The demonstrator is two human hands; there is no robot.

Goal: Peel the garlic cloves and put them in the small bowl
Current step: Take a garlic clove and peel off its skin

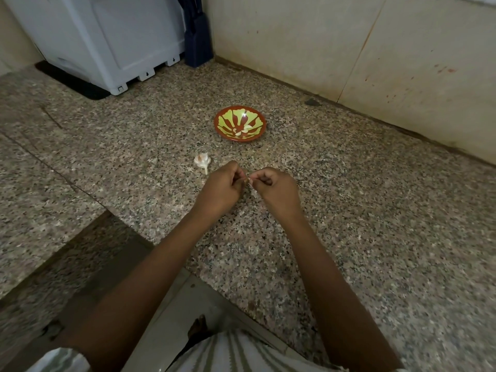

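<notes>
A small red bowl point(257, 120) with a yellow-green flower pattern stands on the speckled granite counter and holds a few peeled garlic cloves point(243, 131). In front of it, to the left, lies the rest of the garlic bulb point(201, 161) with its papery skin and stem. Nearer to me, my left hand point(221, 187) and my right hand point(277, 190) meet above the counter, fingers curled. Between their fingertips they pinch a small garlic clove point(249, 180), mostly hidden by the fingers.
The granite counter point(349, 210) runs to a tiled wall point(349, 41) at the back and right. A white appliance point(107, 41) on a black mat stands at the back left, with a dark blue object point(198, 47) beside it. The counter edge drops to the floor near me.
</notes>
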